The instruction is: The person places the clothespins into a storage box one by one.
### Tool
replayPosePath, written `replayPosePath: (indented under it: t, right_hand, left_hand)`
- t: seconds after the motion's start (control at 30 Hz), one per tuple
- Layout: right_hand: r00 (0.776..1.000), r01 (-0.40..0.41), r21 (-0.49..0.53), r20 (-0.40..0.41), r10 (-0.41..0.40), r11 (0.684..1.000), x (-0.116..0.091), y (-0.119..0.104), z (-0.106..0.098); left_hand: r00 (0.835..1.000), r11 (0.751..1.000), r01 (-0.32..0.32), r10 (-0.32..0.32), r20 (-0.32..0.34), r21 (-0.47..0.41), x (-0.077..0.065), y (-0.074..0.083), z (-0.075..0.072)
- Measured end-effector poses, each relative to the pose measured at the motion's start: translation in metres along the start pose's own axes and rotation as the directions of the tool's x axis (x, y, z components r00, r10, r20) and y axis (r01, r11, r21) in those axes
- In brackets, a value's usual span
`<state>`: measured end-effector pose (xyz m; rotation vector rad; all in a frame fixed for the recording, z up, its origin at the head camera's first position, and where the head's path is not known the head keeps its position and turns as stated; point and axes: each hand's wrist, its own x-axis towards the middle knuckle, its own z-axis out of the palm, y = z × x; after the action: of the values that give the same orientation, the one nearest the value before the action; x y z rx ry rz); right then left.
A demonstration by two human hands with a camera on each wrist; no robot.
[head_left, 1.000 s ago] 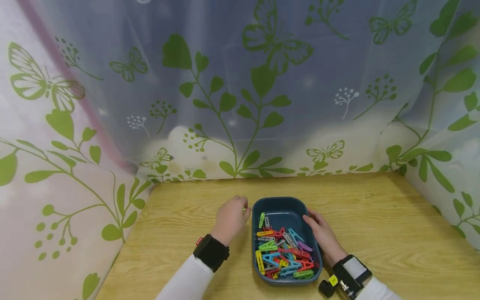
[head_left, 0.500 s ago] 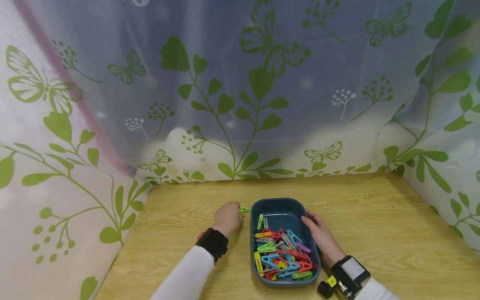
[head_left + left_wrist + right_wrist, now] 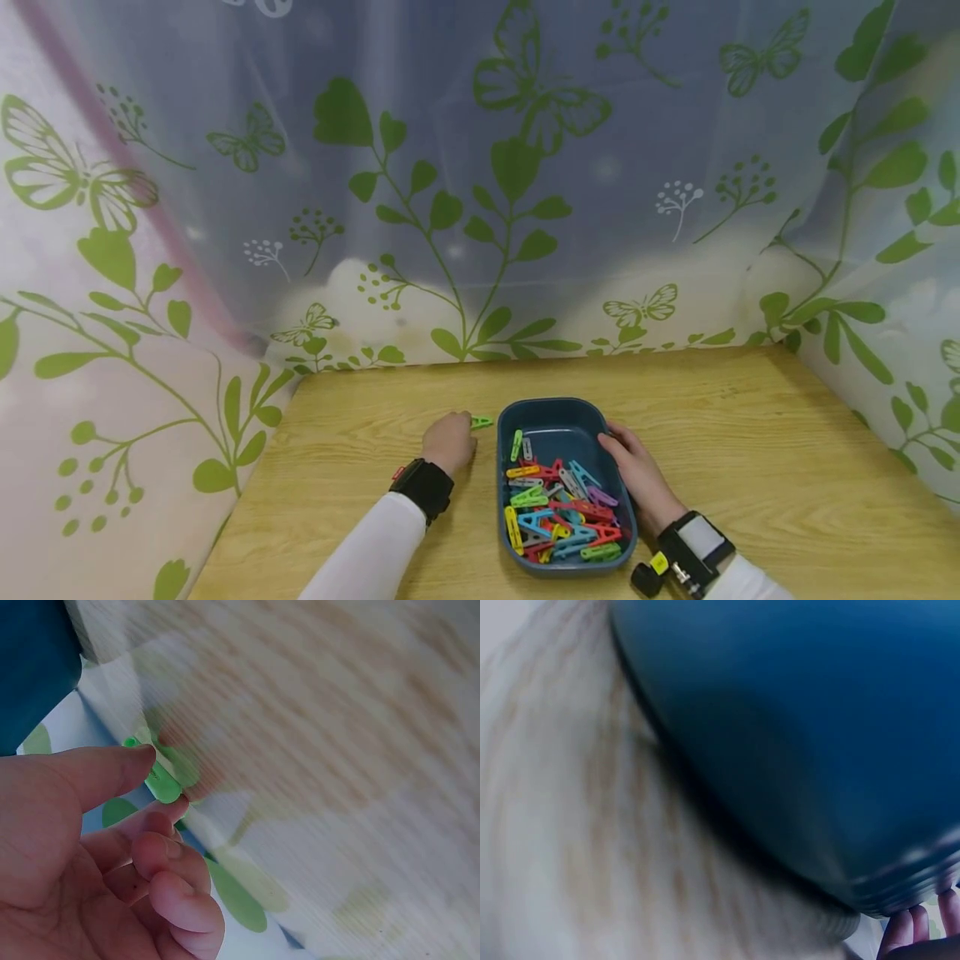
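My left hand [image 3: 448, 443] is at the left of a dark blue plastic box [image 3: 564, 443], low over the table. Between thumb and index finger it pinches a green clothespin [image 3: 482, 422], whose legs point toward the box. The left wrist view shows this clothespin [image 3: 166, 786] right at the wood surface, with the other fingers curled below. At the box's right side my right hand [image 3: 637, 477] grips the rim, thumb on top and fingers along the outer wall. Its fingertips [image 3: 900, 930] peek out beyond the box wall [image 3: 817, 742] in the right wrist view.
Many-coloured clothespins [image 3: 573, 508] lie heaped in the near part of the box, with a green and a grey one farther back. The wooden table [image 3: 757, 450] ends at a patterned curtain [image 3: 517, 250] behind and at both sides.
My left hand has lowered and drawn slightly left from the box, turning so that more of the green clothespin shows. My right hand keeps its grip on the box.
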<state>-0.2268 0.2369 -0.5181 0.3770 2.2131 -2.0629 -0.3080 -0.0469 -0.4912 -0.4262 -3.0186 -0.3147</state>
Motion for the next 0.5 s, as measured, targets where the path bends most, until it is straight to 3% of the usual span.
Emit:
replayPosePath:
  t: [0.5]
  right_hand:
    - [1.0,-0.007,0.024,0.006,0.007,1.0,-0.002,-0.0006,0.0005]
  left_hand:
    - [0.998,0.999,-0.016,0.018,-0.059,0.041,0.0018,-0.0006,0.0005]
